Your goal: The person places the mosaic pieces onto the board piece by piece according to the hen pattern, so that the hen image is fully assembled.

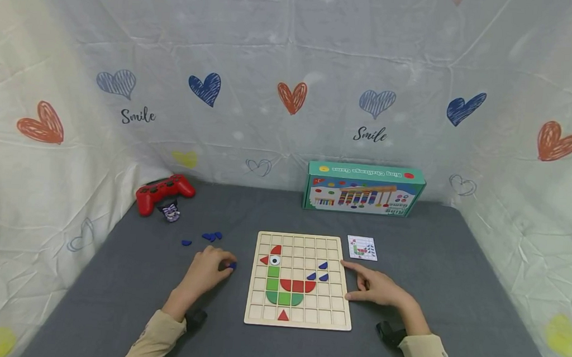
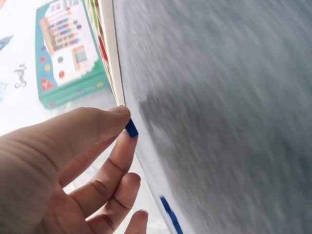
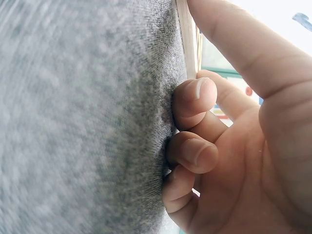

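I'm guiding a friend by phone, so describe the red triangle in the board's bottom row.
On the grey cloth, find the wooden grid board. In its bottom row, left of centre, sits the red triangle. It's that row's only piece and points up the board; the other red triangle points left.

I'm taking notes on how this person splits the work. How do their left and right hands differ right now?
The left hand pinches a small blue piece; the right hand holds no piece, its index finger and thumb at the edge of the wooden board. The left hand is apart from the board, on its left side, while the right hand is at its right side. Both come out of beige sleeves.
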The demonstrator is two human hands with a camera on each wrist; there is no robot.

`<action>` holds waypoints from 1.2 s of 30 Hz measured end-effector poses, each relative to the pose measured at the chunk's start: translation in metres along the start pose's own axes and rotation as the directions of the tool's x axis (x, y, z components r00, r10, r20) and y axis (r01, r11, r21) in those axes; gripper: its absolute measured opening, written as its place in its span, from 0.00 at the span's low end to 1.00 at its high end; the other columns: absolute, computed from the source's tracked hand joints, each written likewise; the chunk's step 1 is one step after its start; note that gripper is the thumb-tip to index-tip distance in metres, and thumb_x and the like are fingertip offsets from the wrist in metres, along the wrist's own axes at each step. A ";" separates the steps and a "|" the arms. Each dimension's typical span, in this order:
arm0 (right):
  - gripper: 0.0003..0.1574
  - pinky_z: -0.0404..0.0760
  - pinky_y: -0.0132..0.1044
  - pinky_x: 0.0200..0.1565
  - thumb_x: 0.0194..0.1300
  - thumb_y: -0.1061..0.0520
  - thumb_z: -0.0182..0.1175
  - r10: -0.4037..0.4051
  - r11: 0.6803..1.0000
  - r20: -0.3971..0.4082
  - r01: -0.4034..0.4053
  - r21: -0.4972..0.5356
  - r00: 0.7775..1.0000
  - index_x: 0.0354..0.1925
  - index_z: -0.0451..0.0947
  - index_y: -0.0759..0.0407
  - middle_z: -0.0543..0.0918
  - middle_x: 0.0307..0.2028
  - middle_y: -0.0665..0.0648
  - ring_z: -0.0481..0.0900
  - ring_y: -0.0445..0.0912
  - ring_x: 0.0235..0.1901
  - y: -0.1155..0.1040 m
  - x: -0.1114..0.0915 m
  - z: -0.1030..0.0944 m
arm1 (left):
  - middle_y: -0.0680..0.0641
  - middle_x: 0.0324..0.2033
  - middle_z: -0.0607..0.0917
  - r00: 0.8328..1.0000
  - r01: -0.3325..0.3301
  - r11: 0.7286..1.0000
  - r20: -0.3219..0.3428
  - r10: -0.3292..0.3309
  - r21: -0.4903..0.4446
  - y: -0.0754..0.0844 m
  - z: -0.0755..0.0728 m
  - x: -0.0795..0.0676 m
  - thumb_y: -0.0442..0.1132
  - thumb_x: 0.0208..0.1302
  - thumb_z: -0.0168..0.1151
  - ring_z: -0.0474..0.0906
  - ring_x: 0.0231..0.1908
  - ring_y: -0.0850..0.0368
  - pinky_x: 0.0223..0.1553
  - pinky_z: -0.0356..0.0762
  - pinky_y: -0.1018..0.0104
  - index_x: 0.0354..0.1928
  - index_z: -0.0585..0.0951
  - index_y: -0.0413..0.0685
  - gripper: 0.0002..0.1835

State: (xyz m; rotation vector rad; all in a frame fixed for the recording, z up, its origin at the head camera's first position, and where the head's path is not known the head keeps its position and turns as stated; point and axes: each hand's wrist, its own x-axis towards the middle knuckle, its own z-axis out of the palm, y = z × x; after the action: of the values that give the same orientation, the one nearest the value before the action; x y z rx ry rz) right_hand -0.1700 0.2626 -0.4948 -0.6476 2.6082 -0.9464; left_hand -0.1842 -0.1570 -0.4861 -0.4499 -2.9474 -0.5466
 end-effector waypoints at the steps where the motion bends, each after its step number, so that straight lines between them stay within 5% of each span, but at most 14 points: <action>1: 0.48 0.59 0.28 0.20 0.53 0.42 0.66 0.002 1.000 0.000 -0.002 0.001 1.000 0.67 0.60 0.55 0.67 0.19 0.47 0.60 0.35 0.16 0.000 0.000 0.000 | 0.56 0.25 0.80 1.000 -0.007 1.000 -0.002 0.007 -0.009 0.004 0.001 0.001 0.37 0.48 0.71 0.70 0.32 0.57 0.35 0.67 0.52 0.34 0.86 0.53 0.09; 19: 0.48 0.60 0.28 0.20 0.52 0.41 0.66 0.010 1.000 0.004 -0.010 0.000 1.000 0.67 0.60 0.52 0.67 0.18 0.46 0.61 0.35 0.16 0.003 0.001 0.001 | 0.58 0.24 0.79 0.991 -0.129 0.990 0.030 0.131 -0.057 0.060 0.020 0.017 0.39 0.50 0.70 0.69 0.33 0.58 0.38 0.67 0.54 0.36 0.86 0.55 0.09; 36: 0.49 0.60 0.29 0.21 0.52 0.42 0.67 0.015 1.000 0.005 -0.015 0.003 1.000 0.68 0.59 0.51 0.67 0.19 0.47 0.61 0.35 0.16 0.002 0.001 0.001 | 0.57 0.25 0.82 0.951 -0.289 0.955 0.092 0.295 -0.071 0.110 0.034 0.022 0.40 0.54 0.67 0.71 0.33 0.60 0.36 0.68 0.60 0.37 0.86 0.55 0.08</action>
State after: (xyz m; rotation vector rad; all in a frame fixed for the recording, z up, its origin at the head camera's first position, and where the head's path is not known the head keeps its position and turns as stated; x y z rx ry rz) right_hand -0.1709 0.2630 -0.4965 -0.6277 2.6030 -0.9419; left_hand -0.1729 -0.0403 -0.4779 -0.9279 -2.8849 -0.5855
